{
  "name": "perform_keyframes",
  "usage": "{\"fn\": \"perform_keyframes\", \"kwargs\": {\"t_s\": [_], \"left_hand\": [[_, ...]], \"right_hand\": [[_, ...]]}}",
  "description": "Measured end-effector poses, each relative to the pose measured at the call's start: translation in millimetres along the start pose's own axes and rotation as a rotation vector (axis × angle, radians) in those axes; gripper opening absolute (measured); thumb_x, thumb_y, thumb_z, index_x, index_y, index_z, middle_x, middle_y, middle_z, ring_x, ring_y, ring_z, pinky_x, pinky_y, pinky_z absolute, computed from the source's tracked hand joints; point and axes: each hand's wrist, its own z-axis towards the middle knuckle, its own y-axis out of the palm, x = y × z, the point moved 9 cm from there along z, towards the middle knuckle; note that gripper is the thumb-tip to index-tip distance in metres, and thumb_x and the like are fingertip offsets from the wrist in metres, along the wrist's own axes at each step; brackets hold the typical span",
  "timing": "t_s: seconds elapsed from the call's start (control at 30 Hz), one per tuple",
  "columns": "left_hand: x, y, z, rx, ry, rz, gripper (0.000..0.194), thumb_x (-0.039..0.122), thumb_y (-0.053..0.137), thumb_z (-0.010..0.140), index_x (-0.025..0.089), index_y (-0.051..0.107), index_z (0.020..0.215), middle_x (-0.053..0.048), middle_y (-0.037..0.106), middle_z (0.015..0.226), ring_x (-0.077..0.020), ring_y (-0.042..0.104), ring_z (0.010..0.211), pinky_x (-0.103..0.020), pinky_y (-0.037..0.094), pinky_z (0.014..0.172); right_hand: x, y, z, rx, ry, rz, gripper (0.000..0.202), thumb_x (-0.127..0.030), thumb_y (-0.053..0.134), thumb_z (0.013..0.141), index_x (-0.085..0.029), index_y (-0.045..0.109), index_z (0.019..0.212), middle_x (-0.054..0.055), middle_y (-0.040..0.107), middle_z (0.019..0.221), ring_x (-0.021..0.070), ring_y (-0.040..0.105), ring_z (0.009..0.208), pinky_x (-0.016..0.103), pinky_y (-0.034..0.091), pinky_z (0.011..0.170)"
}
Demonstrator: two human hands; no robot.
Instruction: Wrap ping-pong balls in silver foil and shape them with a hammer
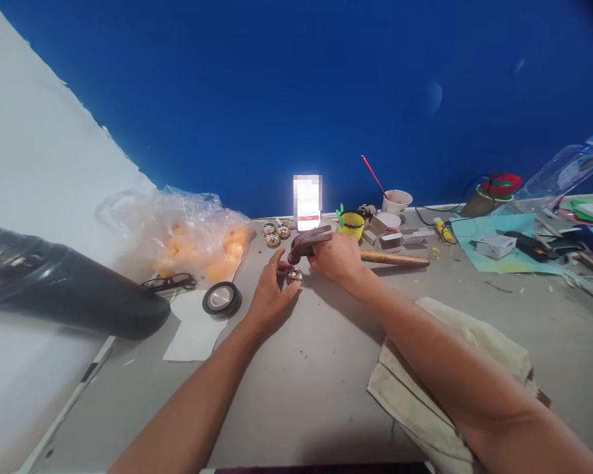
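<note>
A hammer with a dark metal head and a wooden handle is in the grip of my right hand, held close behind the head. The handle points to the right, and the head hangs just above a shiny metallic ball on the grey table. My left hand holds that ball from the left between thumb and fingers. Behind my hands, several similar balls lie together near the wall, left of a lit phone that stands upright.
On the left are a large dark bottle, a round black lid on white paper, and a plastic bag of orange things. A yellow pot, paper cup and small boxes stand behind. A cloth lies beneath my right forearm.
</note>
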Motion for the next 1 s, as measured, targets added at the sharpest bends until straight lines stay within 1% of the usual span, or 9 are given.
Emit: {"fn": "perform_keyframes", "kwargs": {"t_s": [0.07,0.17,0.23,0.33,0.47,0.57,0.73,0.9,1.0], "left_hand": [[1,-6.0,1,0.049,0.032,0.109,0.066,0.032,0.072,0.082,0.022,0.052,0.145,-0.009,0.066,0.117,-0.0271,0.059,0.112,-0.048,0.044,0.103],[2,-9.7,1,0.078,0.048,0.296,0.041,0.04,0.072,0.084,0.02,0.07,0.12,-0.011,0.067,0.112,-0.0319,0.057,0.114,-0.052,0.042,0.103],[3,-7.4,1,0.059,0.049,0.379,0.031,0.041,0.073,0.085,0.021,0.075,0.108,-0.01,0.068,0.108,-0.0325,0.058,0.111,-0.052,0.043,0.101],[4,-3.6,0,0.044,0.079,0.401,0.026,0.035,0.075,0.083,0.023,0.074,0.105,-0.009,0.069,0.106,-0.0314,0.059,0.108,-0.05,0.045,0.099],[4,-1.2,0,0.026,0.132,0.248,0.035,0.015,0.067,0.081,0.022,0.068,0.115,-0.008,0.071,0.108,-0.0268,0.064,0.104,-0.045,0.05,0.096],[3,-1.5,0,0.02,0.133,0.168,0.047,0.007,0.061,0.078,0.021,0.063,0.123,-0.008,0.071,0.111,-0.0247,0.067,0.101,-0.044,0.051,0.096],[3,0.2,1,0.001,0.071,0.147,0.074,0.008,0.063,0.075,0.023,0.047,0.146,-0.009,0.069,0.116,-0.0257,0.067,0.104,-0.048,0.05,0.098],[1,0.2,1,0.018,0.05,0.179,0.074,0.02,0.073,0.075,0.022,0.049,0.145,-0.01,0.068,0.116,-0.029,0.064,0.11,-0.051,0.047,0.102],[-5,-2.0,2,0.041,0.027,0.179,0.071,0.023,0.075,0.075,0.021,0.05,0.142,-0.009,0.068,0.111,-0.0277,0.065,0.105,-0.05,0.049,0.1]], "right_hand": [[2,-2,1,0.031,0.001,0.024,0.036,-0.03,0.052,0.094,-0.021,0.078,0.116,0.018,0.077,0.113,0.0304,0.072,0.099,0.038,0.053,0.082],[4,1,3,0.03,0.005,0.052,0.032,-0.029,0.054,0.092,-0.022,0.08,0.109,0.016,0.078,0.108,0.0296,0.072,0.096,0.036,0.053,0.079],[5,3,3,0.017,0.016,0.059,0.033,-0.028,0.054,0.092,-0.022,0.08,0.11,0.016,0.078,0.11,0.0297,0.072,0.098,0.036,0.053,0.08],[5,3,2,-0.004,0.029,0.056,0.035,-0.029,0.053,0.093,-0.02,0.078,0.116,0.018,0.077,0.113,0.0308,0.071,0.102,0.037,0.053,0.083],[6,-1,1,-0.015,0.049,0.042,0.039,-0.031,0.052,0.095,-0.018,0.076,0.123,0.02,0.076,0.114,0.0321,0.071,0.104,0.039,0.052,0.087],[5,-2,0,-0.018,0.056,0.03,0.04,-0.031,0.05,0.096,-0.018,0.075,0.125,0.02,0.076,0.116,0.0318,0.071,0.105,0.039,0.052,0.088],[-3,3,-1,-0.043,-0.003,0.02,0.037,-0.03,0.05,0.096,-0.019,0.077,0.117,0.019,0.076,0.114,0.0297,0.072,0.103,0.035,0.053,0.083],[-1,0,0,0.0,-0.009,0.021,0.031,-0.029,0.055,0.092,-0.019,0.079,0.109,0.017,0.078,0.108,0.0292,0.073,0.098,0.033,0.053,0.076],[-1,-4,-1,0.026,-0.011,0.032,0.029,-0.031,0.056,0.091,-0.021,0.08,0.105,0.016,0.079,0.104,0.0296,0.074,0.096,0.033,0.053,0.075]]}}
